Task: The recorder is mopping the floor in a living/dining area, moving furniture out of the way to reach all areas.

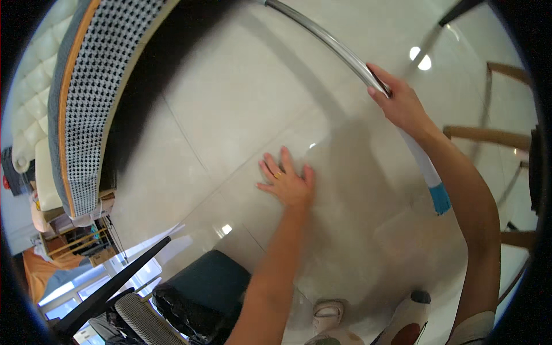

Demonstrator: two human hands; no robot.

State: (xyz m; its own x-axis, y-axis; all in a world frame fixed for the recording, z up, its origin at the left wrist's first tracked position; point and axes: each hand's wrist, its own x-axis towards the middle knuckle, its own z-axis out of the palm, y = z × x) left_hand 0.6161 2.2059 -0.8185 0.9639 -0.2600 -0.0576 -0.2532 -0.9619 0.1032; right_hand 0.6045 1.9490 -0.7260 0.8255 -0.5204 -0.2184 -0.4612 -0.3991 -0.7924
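Observation:
My right hand (399,103), at the right, is wrapped round a long shiny metal pole (322,35). Below the grip the pole carries on as a white section (418,155) that ends in a blue tip (440,198). Its other end runs up to the top edge of the picture, where a bit of blue shows, and the far part is cut off. In the middle, my left hand (290,181) is open with fingers spread, palm down at the tiled floor (230,126). It wears a ring and holds nothing.
Upper left stands a piece of upholstered furniture with a houndstooth side (95,109) and deep shadow beneath. A dark green padded thing (204,287) and a black leg (109,290) are lower left. Wooden chair legs (489,137) stand at right. My feet (330,313) are below.

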